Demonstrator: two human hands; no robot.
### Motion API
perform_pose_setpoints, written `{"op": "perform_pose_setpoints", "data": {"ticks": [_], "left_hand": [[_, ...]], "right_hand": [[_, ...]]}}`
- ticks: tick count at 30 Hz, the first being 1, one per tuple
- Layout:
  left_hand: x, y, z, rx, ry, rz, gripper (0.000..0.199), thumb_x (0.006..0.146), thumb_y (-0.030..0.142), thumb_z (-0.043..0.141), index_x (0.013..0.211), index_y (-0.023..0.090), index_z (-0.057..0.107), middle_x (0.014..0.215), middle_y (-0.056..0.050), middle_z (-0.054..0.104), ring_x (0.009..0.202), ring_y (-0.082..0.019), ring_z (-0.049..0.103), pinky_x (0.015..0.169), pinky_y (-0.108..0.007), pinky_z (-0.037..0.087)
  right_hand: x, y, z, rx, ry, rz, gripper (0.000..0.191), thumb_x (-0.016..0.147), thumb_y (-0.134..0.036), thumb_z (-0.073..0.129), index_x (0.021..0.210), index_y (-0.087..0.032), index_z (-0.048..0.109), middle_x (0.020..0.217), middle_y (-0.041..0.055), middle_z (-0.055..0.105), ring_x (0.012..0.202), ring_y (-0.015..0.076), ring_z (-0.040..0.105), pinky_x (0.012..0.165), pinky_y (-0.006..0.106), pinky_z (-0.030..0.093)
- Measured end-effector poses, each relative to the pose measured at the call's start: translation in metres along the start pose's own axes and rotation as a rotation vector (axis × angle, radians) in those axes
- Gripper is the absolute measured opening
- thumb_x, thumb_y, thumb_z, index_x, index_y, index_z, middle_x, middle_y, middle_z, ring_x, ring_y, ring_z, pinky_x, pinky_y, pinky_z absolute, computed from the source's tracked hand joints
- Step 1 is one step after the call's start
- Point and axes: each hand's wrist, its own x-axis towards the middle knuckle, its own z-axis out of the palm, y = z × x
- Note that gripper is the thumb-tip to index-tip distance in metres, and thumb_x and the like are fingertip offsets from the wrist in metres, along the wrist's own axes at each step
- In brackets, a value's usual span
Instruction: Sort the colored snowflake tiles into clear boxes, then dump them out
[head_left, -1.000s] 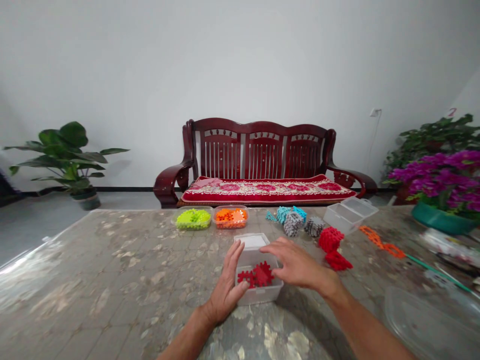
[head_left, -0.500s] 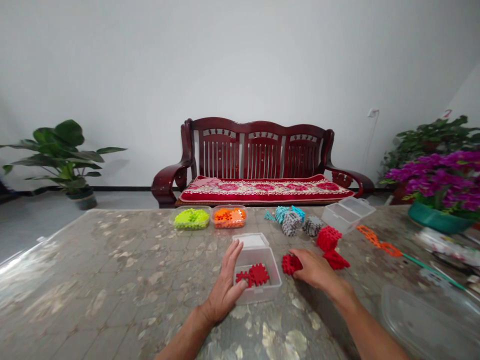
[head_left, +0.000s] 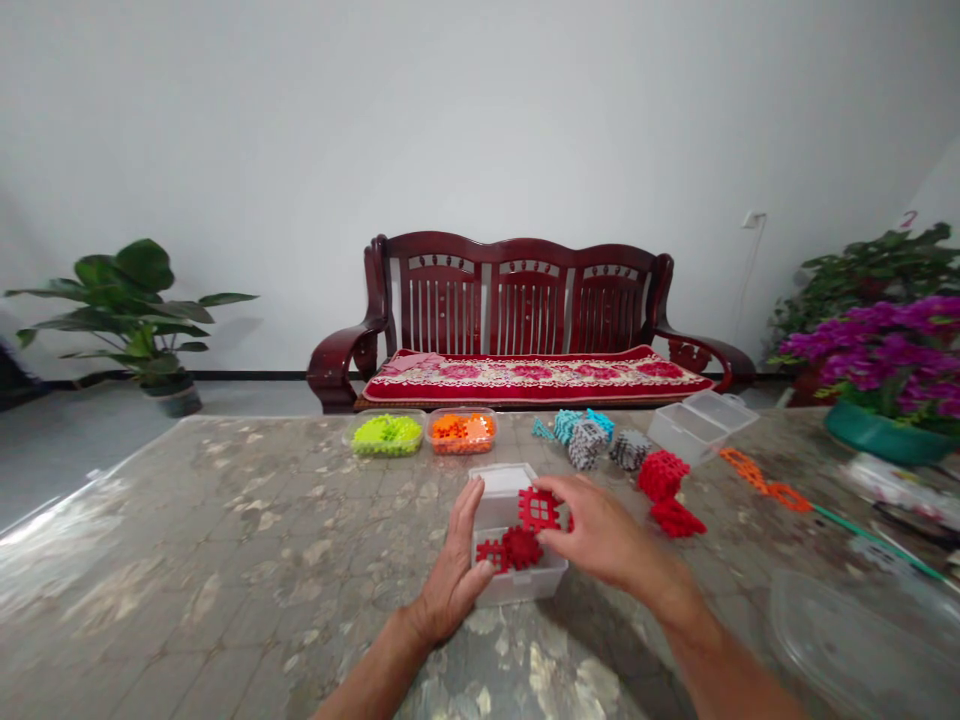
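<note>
A clear plastic box point(head_left: 551, 582), its lid point(head_left: 504, 480) hinged up at the back, stands in front of me. Red waffle-block pieces point(head_left: 517, 548) lie inside. My left hand point(head_left: 452, 565) rests along the box's left side, fingers stretched and thumb apart over the near left rim. Pinched in my right hand point(head_left: 600, 530), above the right part of the box, is a red waffle block point(head_left: 538, 509) with a windowed face toward me; my fingers hide part of it. To the right sit a red block cube point(head_left: 663, 474) and another red block piece point(head_left: 677, 518).
At the back are tubs of lime pieces point(head_left: 387, 436) and orange pieces point(head_left: 462, 434), blue blocks point(head_left: 568, 426), grey blocks point(head_left: 587, 444) and an open clear box point(head_left: 686, 430). Rightward lie an orange chain point(head_left: 765, 482), a clear lid point(head_left: 847, 630) and a flower pot point(head_left: 885, 433).
My right hand has moved left with the red waffle block, from the table beside the box to above it. The left hand keeps its place at the box.
</note>
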Motion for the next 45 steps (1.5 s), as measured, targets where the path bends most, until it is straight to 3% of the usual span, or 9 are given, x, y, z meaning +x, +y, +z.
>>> {"op": "perform_pose_setpoints", "data": {"ticks": [8,12,15,22,29,33,36,41,45], "left_hand": [[-0.002,-0.004,0.002,0.003,-0.002,-0.019,0.076,0.098,0.057,0.038,0.159,0.024,0.006,0.167,-0.01,0.005,0.153,-0.034,0.007,0.123,-0.056,0.006],[-0.001,-0.002,0.001,-0.005,0.0,-0.016,0.077,0.097,0.058,0.039,0.159,0.024,0.007,0.166,-0.011,0.007,0.152,-0.035,0.008,0.123,-0.056,0.006],[0.0,-0.001,0.001,-0.01,0.006,-0.011,0.078,0.097,0.059,0.04,0.159,0.024,0.008,0.166,-0.011,0.009,0.152,-0.035,0.01,0.123,-0.056,0.006],[0.001,0.0,0.0,0.012,0.001,-0.006,0.075,0.098,0.058,0.039,0.159,0.027,0.008,0.166,-0.01,0.009,0.152,-0.035,0.01,0.123,-0.056,0.007],[0.001,0.0,0.0,0.015,0.007,0.005,0.075,0.098,0.058,0.04,0.159,0.026,0.011,0.166,-0.01,0.011,0.152,-0.035,0.011,0.123,-0.056,0.007],[0.001,0.0,0.0,0.005,0.007,0.001,0.075,0.097,0.058,0.04,0.159,0.025,0.012,0.166,-0.011,0.011,0.152,-0.036,0.011,0.123,-0.057,0.007],[0.001,0.001,0.0,0.006,0.008,-0.004,0.076,0.097,0.059,0.04,0.159,0.025,0.013,0.166,-0.011,0.012,0.152,-0.036,0.011,0.123,-0.056,0.007],[0.001,-0.001,0.001,0.019,0.021,0.006,0.075,0.097,0.06,0.039,0.159,0.027,0.012,0.166,-0.01,0.012,0.152,-0.036,0.011,0.123,-0.056,0.008],[0.001,-0.002,0.001,0.021,0.014,0.013,0.074,0.098,0.058,0.039,0.159,0.027,0.011,0.166,-0.01,0.011,0.152,-0.036,0.011,0.123,-0.057,0.008]], "right_hand": [[0.019,-0.014,0.039,0.081,-0.149,-0.116,0.041,0.073,-0.022,0.068,0.114,-0.019,0.068,0.117,0.0088,0.071,0.108,0.0258,0.063,0.095,0.037,0.046],[0.015,0.008,0.038,0.171,0.071,-0.087,0.041,0.079,-0.016,0.058,0.119,-0.021,0.067,0.124,0.0081,0.069,0.115,0.0228,0.062,0.103,0.038,0.044],[0.009,0.037,0.031,0.133,0.203,0.061,0.037,0.084,-0.018,0.051,0.117,-0.022,0.068,0.123,0.008,0.069,0.114,0.0223,0.063,0.103,0.039,0.045],[-0.008,0.082,0.027,-0.123,-0.072,0.237,0.061,0.066,-0.021,0.069,0.126,-0.021,0.063,0.133,0.0099,0.064,0.123,0.0306,0.056,0.103,0.042,0.042],[-0.012,0.082,0.027,-0.208,-0.112,0.26,0.044,0.073,-0.022,0.064,0.118,-0.021,0.066,0.119,0.0111,0.071,0.114,0.0309,0.063,0.097,0.042,0.046],[-0.012,0.082,0.02,-0.135,0.023,0.268,0.049,0.075,-0.023,0.063,0.124,-0.019,0.063,0.124,0.0116,0.069,0.116,0.0291,0.062,0.1,0.041,0.045],[-0.008,0.066,0.008,0.021,0.102,0.136,0.057,0.075,-0.022,0.062,0.132,-0.022,0.058,0.133,0.0089,0.063,0.12,0.0257,0.059,0.104,0.04,0.043],[0.004,0.02,-0.008,0.043,-0.079,-0.144,0.054,0.073,-0.016,0.063,0.126,-0.025,0.063,0.128,0.0056,0.066,0.119,0.0253,0.055,0.105,0.04,0.04],[0.013,0.008,-0.009,-0.008,-0.254,-0.244,0.054,0.072,-0.016,0.064,0.125,-0.023,0.066,0.121,0.0054,0.069,0.115,0.0259,0.055,0.101,0.039,0.043]]}}
